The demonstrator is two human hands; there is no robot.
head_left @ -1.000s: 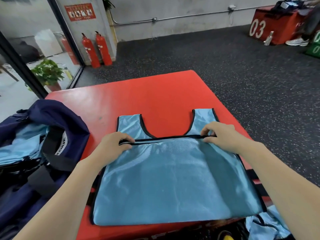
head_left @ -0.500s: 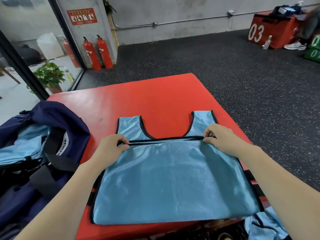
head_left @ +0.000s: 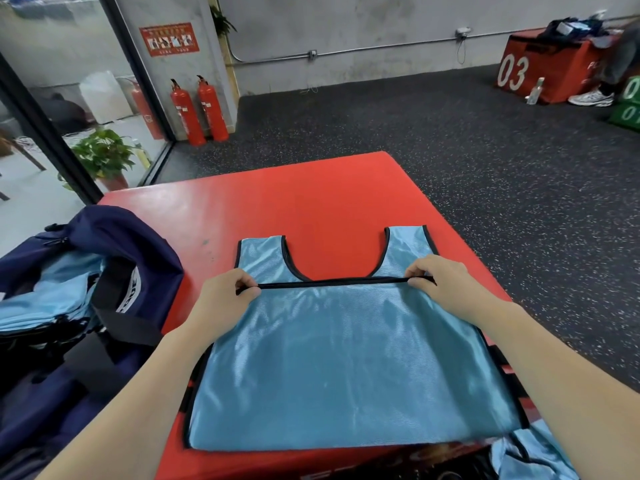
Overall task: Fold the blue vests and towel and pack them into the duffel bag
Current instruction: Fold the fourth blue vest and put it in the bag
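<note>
I see a shiny light-blue mesh vest with black trim lying flat on the red padded box top, its bottom hem folded up to just below the shoulder straps. My left hand pinches the black hem at its left end; my right hand pinches the right end. At my left sits the open navy fabric duffel bag, folded blue vests stacked inside.

light blue vest black-trimmed, red platform
</note>
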